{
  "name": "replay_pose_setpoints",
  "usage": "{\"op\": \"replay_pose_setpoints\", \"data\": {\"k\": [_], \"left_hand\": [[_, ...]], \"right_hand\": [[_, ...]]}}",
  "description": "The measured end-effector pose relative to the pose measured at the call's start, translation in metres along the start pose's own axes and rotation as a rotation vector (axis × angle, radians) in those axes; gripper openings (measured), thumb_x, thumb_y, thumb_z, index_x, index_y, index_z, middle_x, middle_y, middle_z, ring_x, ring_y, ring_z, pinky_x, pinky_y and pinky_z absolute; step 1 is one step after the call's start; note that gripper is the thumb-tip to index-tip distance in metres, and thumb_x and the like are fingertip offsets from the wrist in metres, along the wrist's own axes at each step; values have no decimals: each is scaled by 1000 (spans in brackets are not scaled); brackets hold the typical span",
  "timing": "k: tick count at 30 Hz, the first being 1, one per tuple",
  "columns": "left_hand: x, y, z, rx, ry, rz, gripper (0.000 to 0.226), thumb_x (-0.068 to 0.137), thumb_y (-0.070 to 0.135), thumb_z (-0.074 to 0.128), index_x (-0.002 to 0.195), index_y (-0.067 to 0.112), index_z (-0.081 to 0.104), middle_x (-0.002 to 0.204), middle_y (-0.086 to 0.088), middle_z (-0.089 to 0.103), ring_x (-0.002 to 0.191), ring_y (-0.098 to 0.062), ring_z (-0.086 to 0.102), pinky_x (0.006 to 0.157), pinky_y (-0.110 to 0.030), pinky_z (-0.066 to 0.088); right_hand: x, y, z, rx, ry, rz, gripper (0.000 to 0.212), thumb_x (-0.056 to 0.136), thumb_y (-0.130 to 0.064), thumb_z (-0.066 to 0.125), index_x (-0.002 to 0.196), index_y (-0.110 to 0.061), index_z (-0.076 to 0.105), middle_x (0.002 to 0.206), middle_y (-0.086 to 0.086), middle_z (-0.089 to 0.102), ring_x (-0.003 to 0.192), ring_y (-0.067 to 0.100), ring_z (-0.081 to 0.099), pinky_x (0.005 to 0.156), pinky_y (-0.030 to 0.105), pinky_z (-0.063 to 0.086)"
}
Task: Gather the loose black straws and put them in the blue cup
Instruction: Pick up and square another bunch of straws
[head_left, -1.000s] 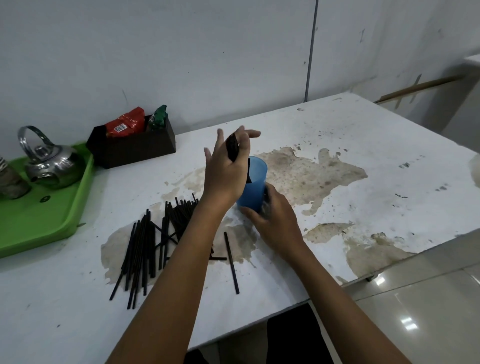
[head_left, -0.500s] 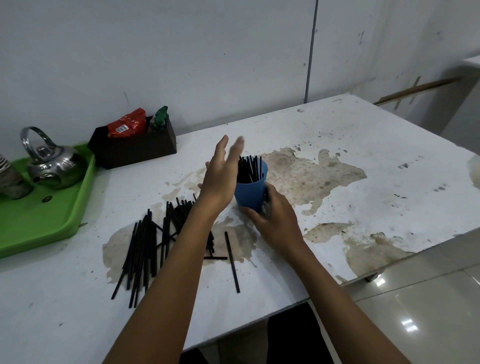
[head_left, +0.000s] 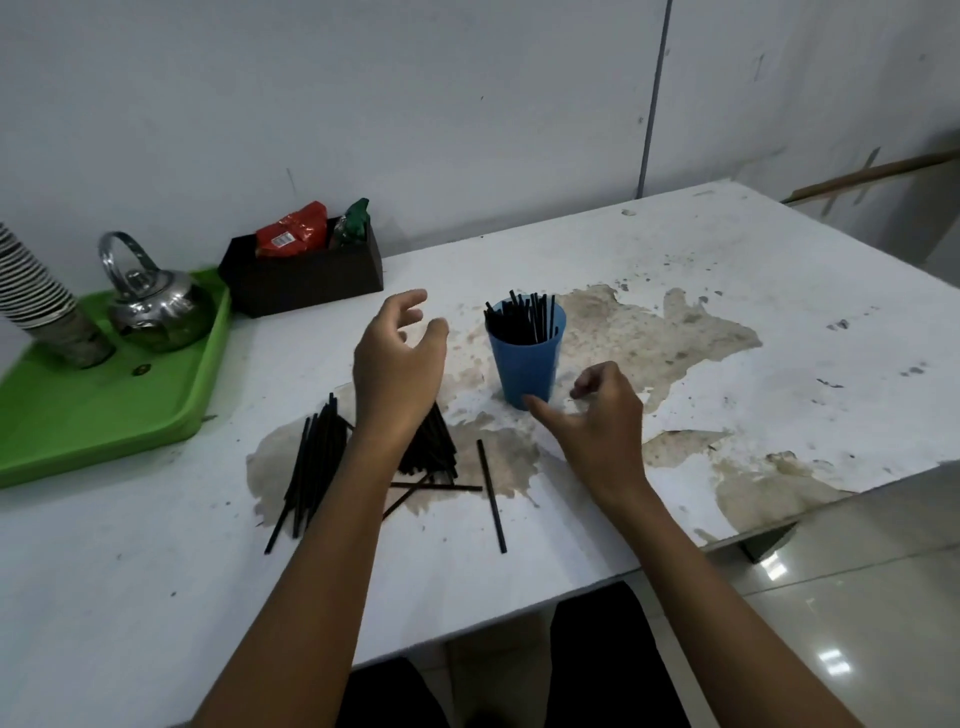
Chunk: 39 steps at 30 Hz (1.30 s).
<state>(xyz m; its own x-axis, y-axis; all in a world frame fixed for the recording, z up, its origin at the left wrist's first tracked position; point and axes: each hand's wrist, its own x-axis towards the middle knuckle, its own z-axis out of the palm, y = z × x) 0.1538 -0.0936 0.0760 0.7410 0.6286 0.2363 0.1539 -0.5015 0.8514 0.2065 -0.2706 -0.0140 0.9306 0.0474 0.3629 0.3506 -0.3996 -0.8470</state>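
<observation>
The blue cup (head_left: 525, 364) stands upright mid-table with several black straws (head_left: 522, 322) sticking out of it. A pile of loose black straws (head_left: 311, 457) lies on the stained tabletop to its left, partly hidden under my left forearm. One single straw (head_left: 491, 493) lies apart in front of the cup. My left hand (head_left: 397, 374) hovers left of the cup, fingers apart, holding nothing. My right hand (head_left: 602, 415) is just off the cup's lower right side, fingers loosely spread and empty.
A green tray (head_left: 104, 415) at the left holds a metal kettle (head_left: 150, 306) and stacked cups (head_left: 36, 296). A dark box (head_left: 306, 275) with red and green packets stands at the back. The table's front edge (head_left: 519, 613) runs near my body.
My left hand dropped a bunch of straws into the cup and pulled back to the left, now empty. My right hand let go of the cup and moved away.
</observation>
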Motion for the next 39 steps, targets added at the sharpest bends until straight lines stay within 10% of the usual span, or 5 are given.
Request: {"op": "replay_pose_setpoints", "data": {"k": [6, 14, 39], "left_hand": [[-16, -41, -37, 567, 123, 77, 16, 85, 40, 63, 92, 26, 68, 79, 6, 70, 76, -18, 65, 65, -24, 41], [-18, -59, -27, 720, -52, -32, 64, 74, 75, 60, 58, 13, 51, 52, 2, 51, 54, -19, 53, 49, -29, 30], [26, -58, -33, 531, -375, -269, 40, 78, 46, 78, 73, 12, 57, 72, -4, 62, 72, -22, 60, 56, -28, 38]], "right_hand": [[-22, -18, 1, -106, -210, -303, 32, 80, -25, 78, 62, -13, 55, 58, 0, 54, 57, 15, 48, 53, 29, 40], [-25, -32, 43, -165, -559, -514, 21, 95, -15, 50, 106, -11, 67, 97, 1, 66, 95, 15, 54, 83, 25, 44], [-22, -38, 40, -90, -506, -265, 28, 93, -8, 48, 112, -9, 69, 112, 0, 70, 104, 8, 60, 92, 15, 44]]}}
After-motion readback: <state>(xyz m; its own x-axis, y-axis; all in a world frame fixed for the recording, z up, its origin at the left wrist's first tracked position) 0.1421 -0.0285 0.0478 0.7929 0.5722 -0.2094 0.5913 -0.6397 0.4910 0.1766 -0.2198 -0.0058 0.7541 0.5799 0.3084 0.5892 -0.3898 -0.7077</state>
